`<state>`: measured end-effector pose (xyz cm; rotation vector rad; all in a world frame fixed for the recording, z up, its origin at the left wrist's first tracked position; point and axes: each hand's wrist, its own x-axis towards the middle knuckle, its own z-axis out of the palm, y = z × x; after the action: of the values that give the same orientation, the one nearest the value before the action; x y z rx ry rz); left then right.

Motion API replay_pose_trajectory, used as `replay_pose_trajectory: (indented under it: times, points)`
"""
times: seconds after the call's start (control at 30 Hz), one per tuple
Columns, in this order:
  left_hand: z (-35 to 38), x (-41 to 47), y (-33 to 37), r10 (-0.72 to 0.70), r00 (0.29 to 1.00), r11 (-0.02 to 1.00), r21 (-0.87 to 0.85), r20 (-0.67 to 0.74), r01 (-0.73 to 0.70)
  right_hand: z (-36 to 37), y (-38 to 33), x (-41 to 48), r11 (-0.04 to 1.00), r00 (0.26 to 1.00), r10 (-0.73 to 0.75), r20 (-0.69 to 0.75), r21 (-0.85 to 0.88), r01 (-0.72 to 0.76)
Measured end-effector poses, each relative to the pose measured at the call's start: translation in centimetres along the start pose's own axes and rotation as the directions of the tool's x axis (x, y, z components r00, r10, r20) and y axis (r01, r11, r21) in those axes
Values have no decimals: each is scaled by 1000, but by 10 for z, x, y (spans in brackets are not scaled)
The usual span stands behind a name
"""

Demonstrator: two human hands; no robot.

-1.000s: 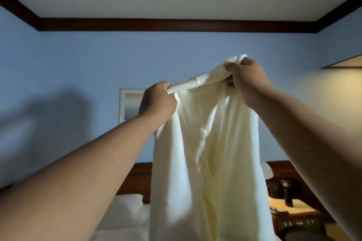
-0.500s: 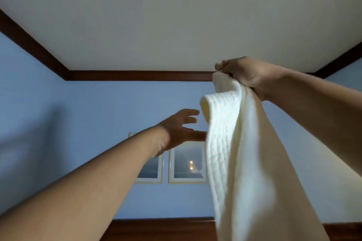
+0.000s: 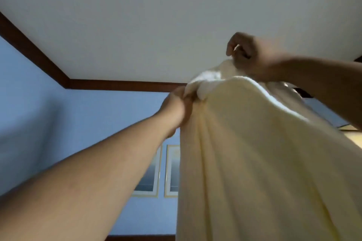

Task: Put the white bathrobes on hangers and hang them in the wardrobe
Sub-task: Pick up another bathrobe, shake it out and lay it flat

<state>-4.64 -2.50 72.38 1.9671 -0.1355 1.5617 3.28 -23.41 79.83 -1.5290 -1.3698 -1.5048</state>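
A white bathrobe (image 3: pixel 254 152) hangs high in front of me, filling the lower right of the view. My left hand (image 3: pixel 177 105) grips its upper edge at the left, fingers curled into the cloth. Higher up and to the right, my right hand (image 3: pixel 248 55) holds the top of the robe with bent fingers. The robe's folds fall straight down from both hands. No hanger and no wardrobe are in view.
The camera looks steeply up at a white ceiling (image 3: pixel 156 15) with dark wooden trim (image 3: pixel 125 85). Two framed pictures (image 3: pixel 166 172) hang on the blue wall behind my left arm. A dark wooden headboard edge (image 3: pixel 141 237) shows at the bottom.
My left hand, open and reaching half a second ago, now grips the robe's upper edge. My right hand has lifted the robe higher, and the view has tilted further up.
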Motion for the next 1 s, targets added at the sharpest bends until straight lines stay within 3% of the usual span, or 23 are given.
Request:
replay_pose_trajectory:
  times: [0.1,0.17,0.23,0.37,0.5,0.63,0.7,0.83,1.0]
  points:
    - [-14,32,29,105,977,983,169,-187,-73,4,-3,-11,994,996,-75,56,-69,79]
    - [-27,47,53,223,951,938,311,-214,-150,7,-10,-9,989,990,-111,93,-91,119]
    - [-44,56,72,371,909,833,501,-188,-236,13,-12,-4,973,990,-103,98,-198,121]
    - [-86,60,98,587,808,410,843,47,-348,25,-13,21,941,995,-79,-65,-333,53]
    - [-134,68,141,657,711,-17,948,251,-319,34,-33,57,951,968,-101,-229,-307,27]
    - [-193,67,182,562,695,-389,885,448,-256,44,-68,94,966,945,-64,-322,-256,-21]
    - [-228,55,194,424,741,-587,781,520,-213,50,-92,110,976,940,-62,-335,-217,-13]
    - [-293,23,213,298,867,-648,751,400,-124,64,-162,134,993,937,-113,-330,-67,96]
    - [-398,-22,245,168,906,-789,604,388,-113,78,-270,154,954,933,-176,-315,178,240]
